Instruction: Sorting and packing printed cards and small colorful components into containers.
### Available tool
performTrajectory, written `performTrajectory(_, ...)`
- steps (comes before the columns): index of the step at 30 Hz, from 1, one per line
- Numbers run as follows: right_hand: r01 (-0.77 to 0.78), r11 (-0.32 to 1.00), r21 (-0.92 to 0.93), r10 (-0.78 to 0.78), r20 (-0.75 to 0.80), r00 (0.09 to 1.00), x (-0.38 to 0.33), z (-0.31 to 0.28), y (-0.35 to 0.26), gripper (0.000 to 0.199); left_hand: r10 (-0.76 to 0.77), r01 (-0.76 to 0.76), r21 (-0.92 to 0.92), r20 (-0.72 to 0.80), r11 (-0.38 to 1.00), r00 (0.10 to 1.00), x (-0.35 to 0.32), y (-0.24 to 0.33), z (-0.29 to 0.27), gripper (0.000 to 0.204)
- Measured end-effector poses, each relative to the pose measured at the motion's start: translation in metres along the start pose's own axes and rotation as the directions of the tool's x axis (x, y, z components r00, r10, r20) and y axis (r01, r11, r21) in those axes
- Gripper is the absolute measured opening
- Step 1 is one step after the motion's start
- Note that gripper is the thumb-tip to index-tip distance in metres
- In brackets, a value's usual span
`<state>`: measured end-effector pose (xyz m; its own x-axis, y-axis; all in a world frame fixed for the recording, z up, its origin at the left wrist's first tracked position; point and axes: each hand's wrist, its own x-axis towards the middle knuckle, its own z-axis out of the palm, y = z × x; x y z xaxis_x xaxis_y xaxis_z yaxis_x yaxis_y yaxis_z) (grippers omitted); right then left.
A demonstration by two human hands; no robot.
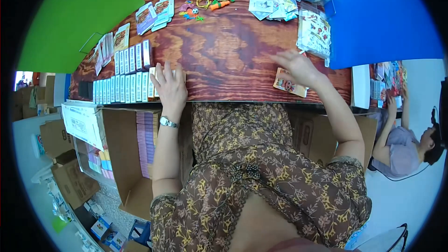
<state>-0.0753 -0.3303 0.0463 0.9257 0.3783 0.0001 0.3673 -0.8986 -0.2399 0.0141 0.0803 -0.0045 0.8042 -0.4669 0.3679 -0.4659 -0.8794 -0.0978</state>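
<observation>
- While the left hand (171,86) sits, fingers spread, at the right end of the front box row (122,88), the right hand (299,69) is over a yellow-orange pack (283,83).
- Right fingers extended; can't tell if pinching.
- Pack: near table (224,46) front edge.

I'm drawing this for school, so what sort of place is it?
Probably a packing workroom: narrow white rectangular boxes stand in rows on a reddish-brown wooden table, colourful plastic trinkets lie towards its far edge, and a brown cardboard box sits below.
</observation>
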Motion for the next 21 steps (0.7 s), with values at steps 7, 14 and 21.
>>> performTrajectory(7,-0.047,0.975,-0.219,0.133,0.396,0.909,-0.012,0.002,-0.029,0.086,0.008,-0.013,0.053,0.089,0.999,0.996,0.009,0.015,-0.030,0.055)
performTrajectory(14,0.417,0.909,-0.025,-0.403,-0.316,0.859,0.026,-0.009,-0.069,0.072,0.074,0.348,-0.856,0.404,0.382,0.912,0.024,0.065,-0.052,0.067)
performTrajectory(21,0.540,0.748,-0.385,-0.662,-0.388,0.641,0.038,0.003,-0.099,0.050,0.553,0.691,-0.449,0.415,-0.566,0.723,0.031,0.095,-0.040,0.069)
